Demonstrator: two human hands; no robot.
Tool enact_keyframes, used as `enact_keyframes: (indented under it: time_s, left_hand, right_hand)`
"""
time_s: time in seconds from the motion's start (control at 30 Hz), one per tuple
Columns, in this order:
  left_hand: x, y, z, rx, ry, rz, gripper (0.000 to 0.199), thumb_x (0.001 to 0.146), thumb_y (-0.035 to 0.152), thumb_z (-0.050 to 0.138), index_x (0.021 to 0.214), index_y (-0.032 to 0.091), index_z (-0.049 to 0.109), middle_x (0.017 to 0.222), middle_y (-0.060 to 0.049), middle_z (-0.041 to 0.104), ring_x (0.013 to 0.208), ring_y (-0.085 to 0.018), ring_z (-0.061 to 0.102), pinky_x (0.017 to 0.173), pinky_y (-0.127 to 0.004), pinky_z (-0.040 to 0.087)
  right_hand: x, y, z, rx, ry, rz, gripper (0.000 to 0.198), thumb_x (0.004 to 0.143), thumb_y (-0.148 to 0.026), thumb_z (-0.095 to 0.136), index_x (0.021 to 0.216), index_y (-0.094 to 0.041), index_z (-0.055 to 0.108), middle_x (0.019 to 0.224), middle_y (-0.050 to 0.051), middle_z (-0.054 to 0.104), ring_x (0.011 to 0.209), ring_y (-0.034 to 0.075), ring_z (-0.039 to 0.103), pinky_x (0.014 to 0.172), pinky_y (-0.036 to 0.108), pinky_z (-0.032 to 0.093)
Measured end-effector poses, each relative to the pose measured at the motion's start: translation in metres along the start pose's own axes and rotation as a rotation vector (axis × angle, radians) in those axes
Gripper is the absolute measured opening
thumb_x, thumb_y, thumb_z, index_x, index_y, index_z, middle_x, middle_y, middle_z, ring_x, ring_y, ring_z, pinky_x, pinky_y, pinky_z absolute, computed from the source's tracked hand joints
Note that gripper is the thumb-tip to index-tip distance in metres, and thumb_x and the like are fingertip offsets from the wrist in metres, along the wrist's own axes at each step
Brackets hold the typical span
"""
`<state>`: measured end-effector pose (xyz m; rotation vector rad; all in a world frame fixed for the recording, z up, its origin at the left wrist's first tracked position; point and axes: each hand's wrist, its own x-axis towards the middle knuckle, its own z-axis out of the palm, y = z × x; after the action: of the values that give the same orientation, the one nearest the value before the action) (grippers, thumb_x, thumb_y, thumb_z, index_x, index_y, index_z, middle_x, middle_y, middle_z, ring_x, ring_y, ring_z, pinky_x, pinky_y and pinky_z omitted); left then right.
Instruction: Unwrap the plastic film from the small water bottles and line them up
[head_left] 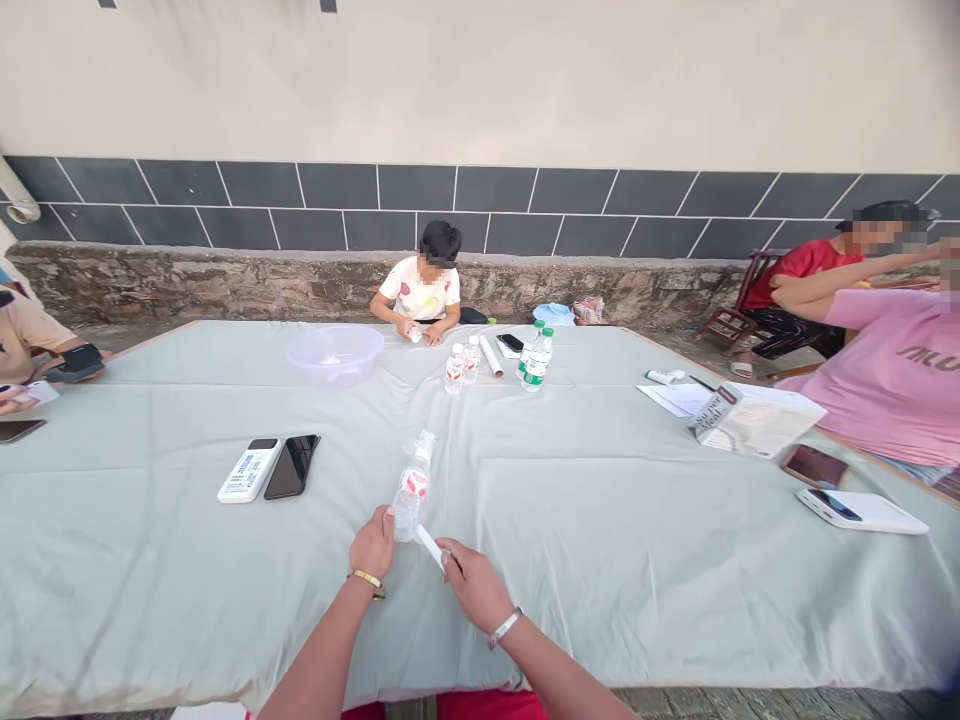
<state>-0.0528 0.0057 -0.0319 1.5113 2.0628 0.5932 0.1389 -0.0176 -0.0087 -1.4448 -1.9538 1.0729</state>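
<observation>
In the middle of the table, a clear plastic water bottle with a red-and-white label lies tilted away from me. Crinkled clear film shows around its cap end. My left hand is closed on the near end of the bottle. Between the thumb and fingers of my right hand is a narrow, flat white tool, its far tip at the bottle's base. I cannot make out what kind of tool it is, nor whether its tip touches the bottle.
A white power bank and a black phone lie left. Farther back stand a purple basin, small bottles and green-capped bottles. A white box stands right. Several people sit around; one opposite handles a bottle.
</observation>
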Motion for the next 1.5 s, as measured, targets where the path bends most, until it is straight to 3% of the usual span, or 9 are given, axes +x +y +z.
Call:
enact_keyframes:
  time_s: [0.13, 0.33, 0.43, 0.53, 0.7, 0.87, 1.03, 1.27, 1.5]
  left_hand:
    - [0.009, -0.007, -0.009, 0.015, -0.006, -0.006, 0.042, 0.095, 0.031, 0.02, 0.091, 0.023, 0.061, 0.081, -0.006, 0.069, 0.081, -0.02, 0.065, 0.07, -0.028, 0.045]
    - [0.011, 0.011, -0.02, 0.052, 0.136, 0.026, 0.039, 0.092, 0.03, 0.029, 0.114, 0.018, 0.058, 0.119, -0.012, 0.059, 0.111, -0.021, 0.056, 0.092, -0.031, 0.042]
    - [0.003, 0.028, -0.007, 0.103, 0.139, 0.161, 0.052, 0.081, 0.046, 0.053, 0.126, 0.02, 0.052, 0.136, -0.012, 0.048, 0.128, -0.026, 0.041, 0.102, -0.037, 0.036]
    - [0.0, 0.03, 0.01, 0.122, 0.139, 0.227, 0.066, 0.064, 0.031, 0.071, 0.126, 0.021, 0.051, 0.145, -0.012, 0.039, 0.132, -0.033, 0.035, 0.103, -0.044, 0.035]
    - [0.012, 0.008, 0.011, -0.343, 0.268, 0.048, 0.034, 0.074, 0.019, 0.054, 0.108, 0.021, 0.053, 0.127, -0.009, 0.055, 0.116, -0.02, 0.052, 0.095, -0.031, 0.042]
    - [0.005, -0.013, 0.007, -0.384, 0.323, -0.107, 0.011, 0.08, 0.031, 0.047, 0.084, 0.022, 0.051, 0.09, -0.006, 0.064, 0.083, -0.022, 0.061, 0.076, -0.035, 0.046]
    - [0.001, -0.03, 0.013, -0.517, 0.336, -0.136, 0.017, 0.079, 0.034, 0.046, 0.067, 0.022, 0.049, 0.062, 0.001, 0.056, 0.064, -0.017, 0.055, 0.065, -0.03, 0.043]
    - [0.005, -0.039, 0.011, -0.909, 0.318, -0.116, 0.034, 0.069, 0.054, 0.053, 0.067, 0.02, 0.053, 0.066, -0.002, 0.063, 0.065, -0.016, 0.06, 0.063, -0.03, 0.047]
    - [-0.02, -0.039, 0.004, -1.102, 0.215, 0.02, 0.034, 0.066, 0.054, 0.061, 0.065, 0.021, 0.055, 0.107, -0.013, 0.069, 0.104, -0.025, 0.062, 0.09, -0.039, 0.049]
  right_hand:
    - [-0.026, 0.01, -0.017, 0.004, -0.113, -0.016, 0.035, 0.083, -0.039, 0.037, 0.101, -0.038, 0.068, 0.07, 0.0, 0.068, 0.07, 0.024, 0.066, 0.068, 0.036, 0.051]
    - [0.016, 0.061, -0.068, -0.366, 0.37, 0.253, 0.04, 0.087, -0.029, 0.035, 0.117, -0.017, 0.059, 0.095, 0.008, 0.067, 0.086, 0.022, 0.063, 0.075, 0.032, 0.047]
    - [0.028, 0.084, -0.072, -0.518, 0.445, 0.295, 0.035, 0.087, -0.023, 0.04, 0.116, -0.017, 0.058, 0.104, 0.01, 0.064, 0.096, 0.022, 0.06, 0.082, 0.03, 0.044]
    - [0.027, 0.095, -0.066, -0.57, 0.441, 0.246, 0.033, 0.087, -0.023, 0.043, 0.117, -0.018, 0.057, 0.106, 0.009, 0.063, 0.099, 0.022, 0.058, 0.087, 0.03, 0.041]
    - [0.027, 0.097, -0.063, -0.496, 0.444, 0.253, 0.029, 0.087, -0.022, 0.043, 0.11, -0.019, 0.06, 0.104, 0.007, 0.062, 0.097, 0.02, 0.057, 0.083, 0.028, 0.041]
    - [0.033, 0.095, -0.065, -0.432, 0.469, 0.275, 0.028, 0.086, -0.023, 0.044, 0.107, -0.02, 0.061, 0.101, 0.007, 0.063, 0.092, 0.019, 0.057, 0.078, 0.028, 0.04]
    - [0.036, 0.098, -0.065, -0.351, 0.498, 0.29, 0.03, 0.084, -0.026, 0.044, 0.108, -0.02, 0.061, 0.101, 0.007, 0.063, 0.09, 0.02, 0.058, 0.075, 0.029, 0.04]
    - [0.038, 0.104, -0.069, -0.152, 0.668, 0.299, 0.04, 0.08, -0.038, 0.041, 0.107, -0.016, 0.061, 0.099, 0.009, 0.063, 0.077, 0.019, 0.058, 0.076, 0.033, 0.044]
    - [0.041, 0.108, -0.072, -0.054, 0.726, 0.268, 0.047, 0.073, -0.046, 0.041, 0.099, -0.014, 0.063, 0.094, 0.01, 0.063, 0.078, 0.021, 0.056, 0.077, 0.036, 0.044]
